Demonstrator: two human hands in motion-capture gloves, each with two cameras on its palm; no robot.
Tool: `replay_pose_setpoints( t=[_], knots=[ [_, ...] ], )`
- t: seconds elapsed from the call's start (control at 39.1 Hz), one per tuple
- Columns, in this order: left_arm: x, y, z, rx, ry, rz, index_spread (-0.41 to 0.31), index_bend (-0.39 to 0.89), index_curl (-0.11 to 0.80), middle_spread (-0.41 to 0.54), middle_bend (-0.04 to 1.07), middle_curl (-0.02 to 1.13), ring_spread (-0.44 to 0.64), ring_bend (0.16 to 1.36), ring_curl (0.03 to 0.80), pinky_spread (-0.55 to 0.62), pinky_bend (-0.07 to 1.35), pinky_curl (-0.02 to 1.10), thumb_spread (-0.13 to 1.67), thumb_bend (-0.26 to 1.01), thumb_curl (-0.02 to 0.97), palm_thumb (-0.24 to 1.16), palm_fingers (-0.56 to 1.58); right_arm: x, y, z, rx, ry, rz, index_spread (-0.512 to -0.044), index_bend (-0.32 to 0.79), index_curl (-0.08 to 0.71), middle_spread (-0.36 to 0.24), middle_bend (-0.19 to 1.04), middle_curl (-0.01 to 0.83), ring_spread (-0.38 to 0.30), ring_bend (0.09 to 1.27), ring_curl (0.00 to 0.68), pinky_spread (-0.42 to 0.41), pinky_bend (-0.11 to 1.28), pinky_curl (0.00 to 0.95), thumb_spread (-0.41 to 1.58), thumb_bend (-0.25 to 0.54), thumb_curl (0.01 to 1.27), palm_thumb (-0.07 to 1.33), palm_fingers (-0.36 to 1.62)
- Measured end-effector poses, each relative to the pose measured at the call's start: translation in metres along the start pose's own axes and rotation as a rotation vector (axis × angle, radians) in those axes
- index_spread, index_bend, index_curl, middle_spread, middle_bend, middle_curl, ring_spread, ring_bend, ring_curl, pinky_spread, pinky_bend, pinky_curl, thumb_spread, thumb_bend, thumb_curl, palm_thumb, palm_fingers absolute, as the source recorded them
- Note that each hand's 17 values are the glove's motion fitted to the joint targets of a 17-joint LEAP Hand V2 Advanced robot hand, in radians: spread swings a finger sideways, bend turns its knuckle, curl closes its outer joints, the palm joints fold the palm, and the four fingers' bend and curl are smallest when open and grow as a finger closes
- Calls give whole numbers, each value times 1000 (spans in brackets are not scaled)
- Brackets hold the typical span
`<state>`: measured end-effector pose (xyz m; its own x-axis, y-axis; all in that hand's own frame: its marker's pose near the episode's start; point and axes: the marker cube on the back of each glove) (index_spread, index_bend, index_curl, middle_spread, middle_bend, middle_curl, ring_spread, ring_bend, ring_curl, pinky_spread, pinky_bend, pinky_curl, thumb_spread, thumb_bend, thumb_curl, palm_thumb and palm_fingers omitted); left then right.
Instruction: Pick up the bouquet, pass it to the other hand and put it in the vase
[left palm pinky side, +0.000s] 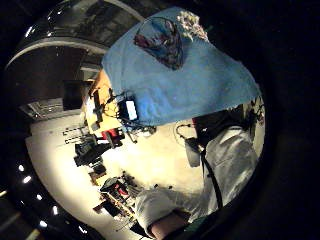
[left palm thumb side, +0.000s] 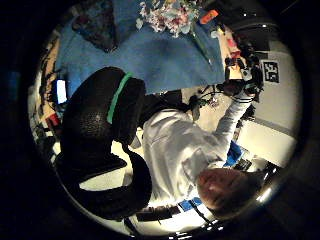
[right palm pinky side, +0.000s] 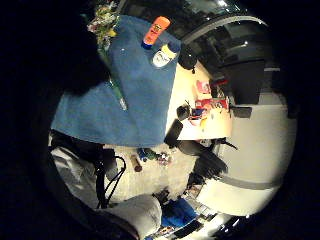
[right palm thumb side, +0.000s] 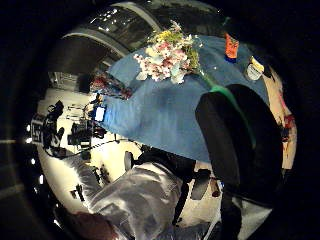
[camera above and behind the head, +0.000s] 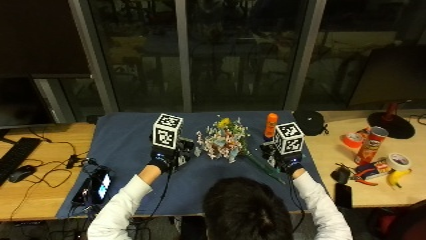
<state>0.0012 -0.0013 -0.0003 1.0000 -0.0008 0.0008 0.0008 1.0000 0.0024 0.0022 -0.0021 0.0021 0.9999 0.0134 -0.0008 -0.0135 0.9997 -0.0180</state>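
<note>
Dark hair at the outside view's lower edge fronts 2 black-gloved hands hovering over the blue tablecloth (camera above and behind the head: 126, 145). Between them lies the pink, white and yellow flower bouquet (camera above and behind the head: 221, 140), green stems toward the right hand (camera above and behind the head: 287, 161). Neither the right nor the left hand (camera above and behind the head: 163, 159) holds anything; their finger spread I cannot tell. Risk: the dark patterned vase (left palm pinky side: 161, 41) looks tipped, so stems could miss.

Our clothes and gloves

We wear black gloves on our left hand (camera above and behind the head: 162, 159) and right hand (camera above and behind the head: 287, 161), and a white top with long sleeves (camera above and behind the head: 116, 212). Our hair is dark.
</note>
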Motion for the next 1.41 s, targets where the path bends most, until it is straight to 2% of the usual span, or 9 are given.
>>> replay_pose_setpoints(
  t=[0.03, 0.2, 0.51, 0.72, 0.77, 0.87, 0.97, 1.23, 1.41],
  knots=[
    [0, 0, 0, 0, -3, -1, -14, 111, 30, 88, 148, 29, 82, 455, 90, 58, 420, 98, 454, 131, 42, 201, 415, 0, 0, 0, -4, -1, 3, -169, 163, 46, -32, 123, 27, -34, 424, 88, 17, 544, 125, 427, 239, 38, 335, 625],
    [7, -8, 7, -14, -12, 12, -23, 121, 85, 155, 162, 112, 145, 558, 200, 107, 493, 217, 876, 135, 92, 230, 323, 8, 0, 3, -21, -55, 6, -267, 153, 157, 6, 108, 58, 65, 421, 189, 136, 697, 268, 906, 299, 65, 394, 386],
    [28, -35, 33, 31, 114, 104, -32, 134, 150, 190, 179, 181, 180, 607, 246, 131, 514, 281, 1153, 95, 155, 236, 268, 3, -24, 0, -43, -100, 27, -316, 121, 192, 14, 161, 121, 83, 493, 239, 189, 761, 316, 1254, 280, 99, 373, 390],
    [61, -50, 33, 162, 80, 128, -27, 152, 192, 192, 183, 216, 191, 606, 258, 153, 499, 300, 1217, 64, 185, 243, 265, 2, -20, -30, -19, -77, 92, -287, 51, 167, 16, 214, 184, 55, 597, 284, 197, 782, 332, 1306, 261, 127, 397, 461],
    [64, -52, 36, 182, 57, 121, -27, 151, 200, 190, 181, 223, 193, 606, 261, 156, 496, 305, 1226, 57, 192, 244, 264, 6, -20, -33, -14, -91, 105, -276, 47, 159, 15, 221, 200, 43, 619, 293, 194, 778, 333, 1284, 229, 128, 373, 465],
    [70, -53, 40, 190, 49, 135, -27, 148, 215, 189, 179, 236, 195, 606, 267, 159, 489, 312, 1240, 42, 204, 249, 260, 16, -20, -40, -15, -123, 144, -243, -27, 117, 25, 210, 223, 40, 676, 322, 190, 845, 358, 1195, 94, 109, 207, 400],
    [76, -53, 43, 182, 52, 161, -30, 153, 230, 188, 184, 249, 197, 602, 269, 170, 474, 315, 1249, 27, 214, 253, 268, 26, -28, -40, -28, -134, 201, -228, -16, 87, 42, 216, 246, 46, 709, 338, 184, 893, 373, 1132, 34, 125, 159, 362],
    [75, -59, 53, 166, 53, 163, -32, 145, 251, 187, 179, 272, 199, 598, 277, 179, 462, 329, 1262, -6, 235, 265, 266, 62, -72, 21, -127, -145, 344, -182, 32, 51, 56, 255, 296, 17, 764, 351, 151, 919, 373, 1091, 7, 187, 230, 390],
    [69, -60, 61, 146, 74, 160, -28, 143, 261, 182, 177, 283, 203, 595, 280, 181, 460, 338, 1265, -11, 248, 272, 262, 80, -97, 80, -210, -202, 417, -164, 74, 68, 24, 302, 335, -20, 739, 349, 121, 879, 363, 1095, 14, 228, 326, 451]
  ],
)
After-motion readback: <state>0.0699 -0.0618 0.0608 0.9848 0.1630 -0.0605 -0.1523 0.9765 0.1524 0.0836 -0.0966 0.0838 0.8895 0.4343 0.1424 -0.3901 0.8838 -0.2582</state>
